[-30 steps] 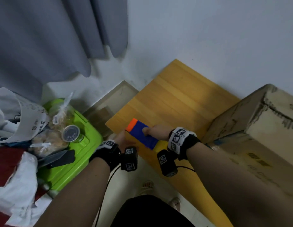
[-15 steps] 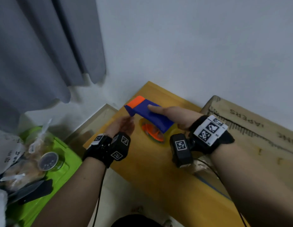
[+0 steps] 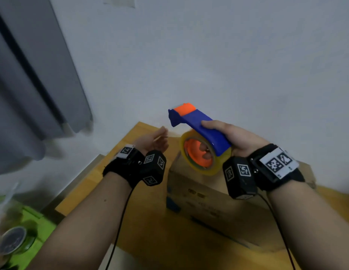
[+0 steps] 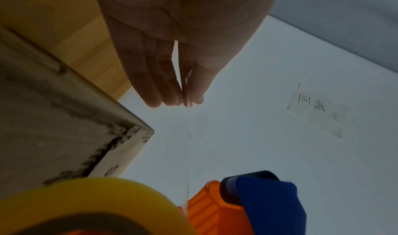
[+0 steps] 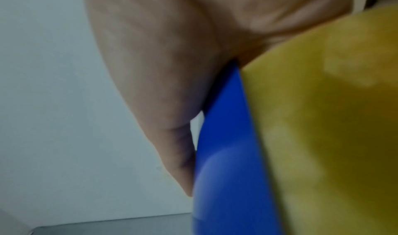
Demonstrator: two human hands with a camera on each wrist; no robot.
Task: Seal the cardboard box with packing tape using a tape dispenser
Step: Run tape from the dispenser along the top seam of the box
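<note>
My right hand [image 3: 230, 137] grips a blue tape dispenser [image 3: 201, 123] with an orange nose, thumb laid along its top. Its yellowish tape roll [image 3: 214, 171] hangs just above the cardboard box [image 3: 208, 201] on the wooden table [image 3: 140, 221]. To the left, my left hand [image 3: 156, 139] pinches a thin clear tape end between thumb and fingers. In the left wrist view that strip runs from the fingers [image 4: 170, 89] down towards the dispenser [image 4: 271, 204], beside the box corner [image 4: 53, 128]. The right wrist view shows only the thumb, the blue body [image 5: 224, 153] and the roll [image 5: 323, 119].
A white wall stands close behind the table. A grey curtain [image 3: 33, 84] hangs at the left. A green case [image 3: 33, 221] with a lidded jar [image 3: 11, 240] sits low at the left, beyond the table's edge.
My right hand has lifted the dispenser higher and over the box. My left hand has come off the dispenser's nose to the left. The head view has tilted up towards the wall.
</note>
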